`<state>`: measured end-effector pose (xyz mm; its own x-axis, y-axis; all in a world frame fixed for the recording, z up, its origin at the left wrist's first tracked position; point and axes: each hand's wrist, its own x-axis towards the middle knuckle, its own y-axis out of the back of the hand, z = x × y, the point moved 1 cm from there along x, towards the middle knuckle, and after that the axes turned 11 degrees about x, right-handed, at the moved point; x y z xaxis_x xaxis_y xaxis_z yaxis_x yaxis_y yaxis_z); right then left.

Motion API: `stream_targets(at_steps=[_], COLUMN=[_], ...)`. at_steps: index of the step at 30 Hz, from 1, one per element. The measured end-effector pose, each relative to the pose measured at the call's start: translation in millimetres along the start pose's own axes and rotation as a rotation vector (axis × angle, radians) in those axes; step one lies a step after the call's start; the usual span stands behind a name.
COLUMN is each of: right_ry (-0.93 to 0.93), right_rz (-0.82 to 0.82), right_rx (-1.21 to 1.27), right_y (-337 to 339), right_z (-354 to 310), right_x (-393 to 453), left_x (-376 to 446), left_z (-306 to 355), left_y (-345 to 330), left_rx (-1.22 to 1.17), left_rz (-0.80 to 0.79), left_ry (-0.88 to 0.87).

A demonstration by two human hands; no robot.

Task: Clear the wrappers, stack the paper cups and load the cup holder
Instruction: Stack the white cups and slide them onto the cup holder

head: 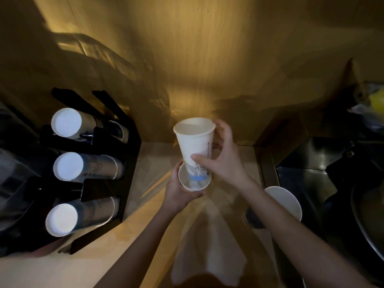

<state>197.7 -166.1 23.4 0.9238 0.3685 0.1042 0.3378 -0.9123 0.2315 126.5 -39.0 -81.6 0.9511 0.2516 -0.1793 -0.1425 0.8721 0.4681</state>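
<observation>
a dim, amber-lit corner: a pale wooden surface [145,204] runs under a wood-panelled wall [187,48], with a dark metal sink [311,163] at right. the left hand [178,192] has its fingers wrapped around a lower paper cup [194,185]; the right hand [220,161] has its fingers clamped on an upper paper cup [195,140], whose base sits in the lower one. the black cup holder [108,163] at left carries three stacks. another cup [284,202] stands near the sink.
</observation>
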Motion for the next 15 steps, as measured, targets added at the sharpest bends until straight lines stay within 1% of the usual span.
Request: stream_targets(at_steps=[4, 7, 12, 15], right_ry=[-0.041, -0.061, -0.052, -0.072], right_rz=[0.033, 0.058, 0.013, -0.031], right_rx=[-0.143, -0.199, -0.320, -0.325], right_y=[-14.5, -22.7, -28.1, -31.8], right_z=[28.1, 50.6, 76.3, 84.1], right_x=[-28.5, -42.0, -56.0, -63.5], left_x=[0.2, -1.1, -4.3, -6.3], left_z=[2.9, 4.2, 6.1, 7.6], left_y=[0.2, 0.5, 2.1, 2.5], left_rx=[-0.015, -0.017, 0.054, 0.071], left_rz=[0.023, 0.024, 0.040, 0.044], left_ry=[0.033, 0.038, 0.046, 0.040])
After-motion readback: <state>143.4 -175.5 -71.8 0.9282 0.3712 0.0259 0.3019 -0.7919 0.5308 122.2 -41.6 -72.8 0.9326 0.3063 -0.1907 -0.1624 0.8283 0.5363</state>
